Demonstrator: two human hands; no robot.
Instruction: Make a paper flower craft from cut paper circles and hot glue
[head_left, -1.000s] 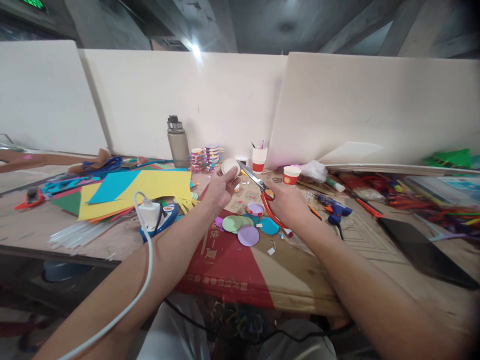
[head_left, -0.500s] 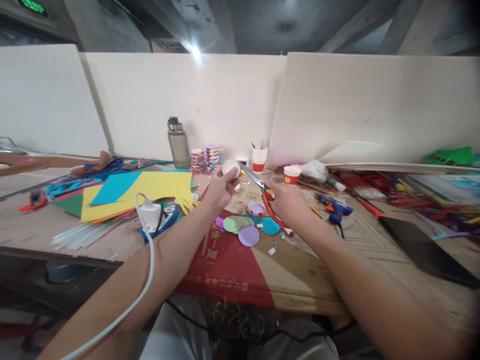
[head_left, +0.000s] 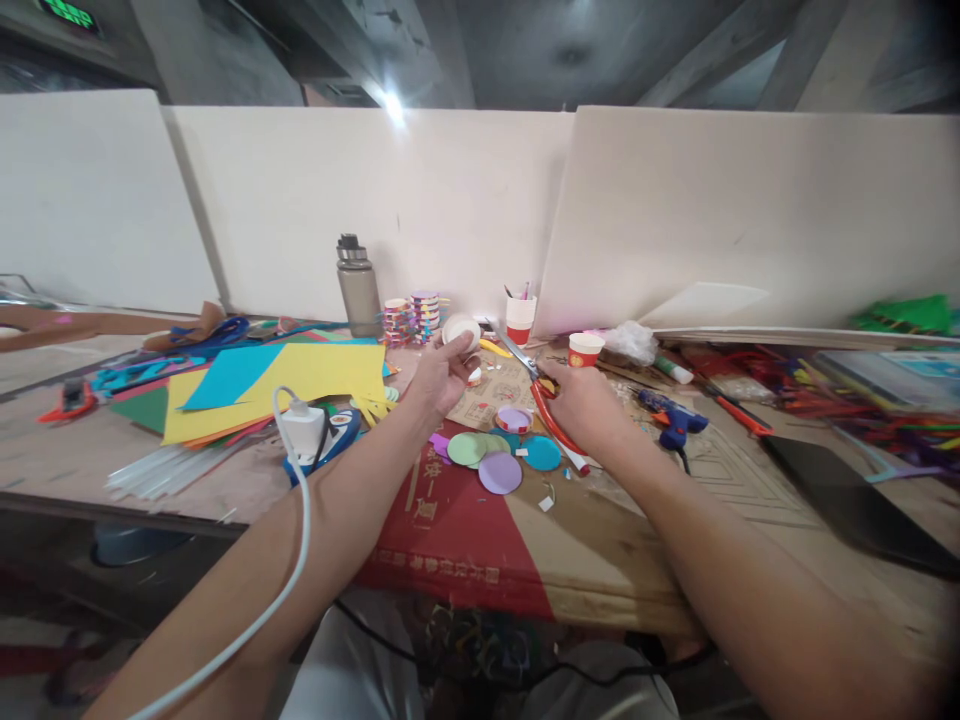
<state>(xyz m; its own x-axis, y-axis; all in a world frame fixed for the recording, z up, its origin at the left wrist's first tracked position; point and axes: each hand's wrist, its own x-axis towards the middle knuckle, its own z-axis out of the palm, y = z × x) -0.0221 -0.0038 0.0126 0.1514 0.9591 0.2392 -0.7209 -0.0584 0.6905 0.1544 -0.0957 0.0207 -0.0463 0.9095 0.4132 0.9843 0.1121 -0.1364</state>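
Observation:
Between the thumb and fingers of my left hand (head_left: 444, 376) is a small white round piece (head_left: 460, 332), which looks like the cut-off bottom of a paper cup. My right hand (head_left: 581, 402) is closed round the red handles of a pair of scissors (head_left: 519, 352). Their metal blades point up and left, a short way to the right of the white piece and apart from it. Below the hands lie green (head_left: 466, 450), purple (head_left: 500, 473) and blue (head_left: 541, 453) paper discs, and a shallow ring with a purple disc in it (head_left: 514, 419).
Stacks of decorated cup rings (head_left: 425, 316) and a grey bottle (head_left: 358, 290) stand at the back. Paper cups (head_left: 520, 318) are to their right. Coloured sheets (head_left: 322, 370) and a white charger (head_left: 301, 430) with its cable lie left, a blue glue gun (head_left: 675, 420) right.
The scissors have moved slightly away from the white piece, leaving a wider gap between them. My left hand still holds the piece in nearly the same spot.

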